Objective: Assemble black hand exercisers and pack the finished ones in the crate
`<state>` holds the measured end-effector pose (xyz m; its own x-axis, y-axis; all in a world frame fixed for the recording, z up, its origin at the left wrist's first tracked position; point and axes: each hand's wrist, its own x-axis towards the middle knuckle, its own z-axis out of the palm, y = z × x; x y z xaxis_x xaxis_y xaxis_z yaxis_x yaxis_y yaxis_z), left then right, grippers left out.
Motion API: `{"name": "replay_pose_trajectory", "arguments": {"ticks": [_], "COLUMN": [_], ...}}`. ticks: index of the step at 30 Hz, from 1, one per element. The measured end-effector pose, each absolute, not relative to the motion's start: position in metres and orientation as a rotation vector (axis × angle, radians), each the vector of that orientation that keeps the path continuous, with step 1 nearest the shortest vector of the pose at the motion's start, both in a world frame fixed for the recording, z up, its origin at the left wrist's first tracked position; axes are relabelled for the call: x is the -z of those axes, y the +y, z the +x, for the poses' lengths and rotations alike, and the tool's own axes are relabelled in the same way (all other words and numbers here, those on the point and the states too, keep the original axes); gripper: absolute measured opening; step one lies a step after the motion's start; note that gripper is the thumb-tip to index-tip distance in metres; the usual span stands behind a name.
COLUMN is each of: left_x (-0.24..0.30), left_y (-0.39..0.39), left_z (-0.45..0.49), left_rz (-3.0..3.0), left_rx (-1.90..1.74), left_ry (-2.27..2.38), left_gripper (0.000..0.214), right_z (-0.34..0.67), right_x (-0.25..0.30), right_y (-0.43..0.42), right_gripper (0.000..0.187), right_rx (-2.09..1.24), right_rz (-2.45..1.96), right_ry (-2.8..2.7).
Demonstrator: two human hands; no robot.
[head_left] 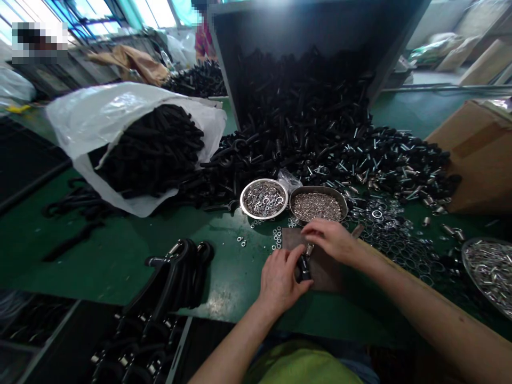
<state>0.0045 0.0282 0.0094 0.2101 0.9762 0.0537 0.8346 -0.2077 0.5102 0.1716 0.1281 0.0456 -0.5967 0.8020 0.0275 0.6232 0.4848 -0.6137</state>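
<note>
My left hand [282,274] is closed on a small black part [305,269] between thumb and fingers. A silvery coil spring [309,249] stands at the part's upper end. Just above the spring, my right hand [330,240] has its fingers bent together in a pinch; whatever is between the fingertips is hidden. Both hands are over a flat brown plate [326,274] on the green table [236,282]. Beyond my right hand sits an oval tin [318,205] of tiny metal pieces. To its left is a round metal dish [264,199] of nuts and rings.
Black parts spill from a large tilted bin [224,58] and a white sack [100,106]. Rings [400,250] and springs are scattered at right, near a metal bowl [490,272] and cardboard box [476,154]. Black curved handles [176,277] lie at left. Another person [205,40] is behind.
</note>
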Motion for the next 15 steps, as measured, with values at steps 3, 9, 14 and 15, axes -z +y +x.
{"name": "replay_pose_trajectory", "arguments": {"ticks": [3,9,14,15], "left_x": [-0.011,-0.009,-0.008,-0.009], "left_y": [0.028,0.028,0.030,0.031], "left_z": [0.003,0.003,0.003,0.003], "left_rz": [2.164,2.203,2.134,2.104], "left_rx": [-0.503,-0.527,-0.576,-0.592], "left_ry": [1.646,1.629,1.626,1.630], "left_gripper": [0.066,0.064,0.065,0.065], "right_z": [0.179,0.172,0.176,0.178], "right_x": [-0.041,-0.011,-0.009,-0.010], "right_y": [0.178,0.224,0.222,0.221], "right_gripper": [0.016,0.008,0.016,0.017], "right_rx": [-0.436,-0.343,-0.368,-0.392], "right_rz": [-1.514,-1.645,-1.710,-1.714], "right_ry": [-2.476,-2.533,-2.437,-2.412]}}
